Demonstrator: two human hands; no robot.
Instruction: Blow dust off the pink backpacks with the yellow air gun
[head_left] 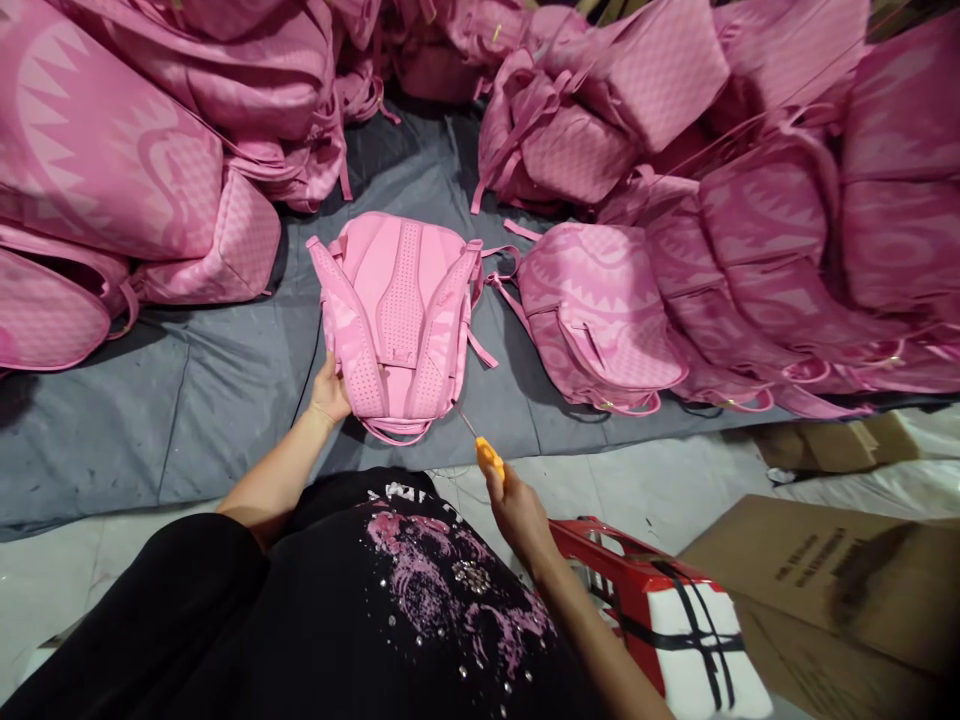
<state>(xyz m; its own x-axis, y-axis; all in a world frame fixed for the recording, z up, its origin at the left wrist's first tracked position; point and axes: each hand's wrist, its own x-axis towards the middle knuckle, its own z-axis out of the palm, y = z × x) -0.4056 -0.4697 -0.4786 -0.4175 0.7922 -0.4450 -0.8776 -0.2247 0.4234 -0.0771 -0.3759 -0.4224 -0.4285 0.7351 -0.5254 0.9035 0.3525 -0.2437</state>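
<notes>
A small pink backpack [409, 290] lies on the grey cloth with its padded back panel and shoulder straps facing up. My left hand [329, 391] holds its lower left side, the fingers partly hidden behind the edge. In my right hand [517, 510], closed around it, is an orange-handled tool [490, 457] with a thin metal shaft. The dark tip of that tool is at the backpack's lower right corner; whether it touches I cannot tell. Close on the right lies another pink backpack [600, 300], front upward.
Large pink backpacks [165, 150] are heaped at the left, and more pink backpacks [772, 220] crowd the right and back. Grey cloth [232, 400] covers the work surface. A red and white stool [645, 600] with black tape and cardboard boxes [817, 580] stand at the lower right.
</notes>
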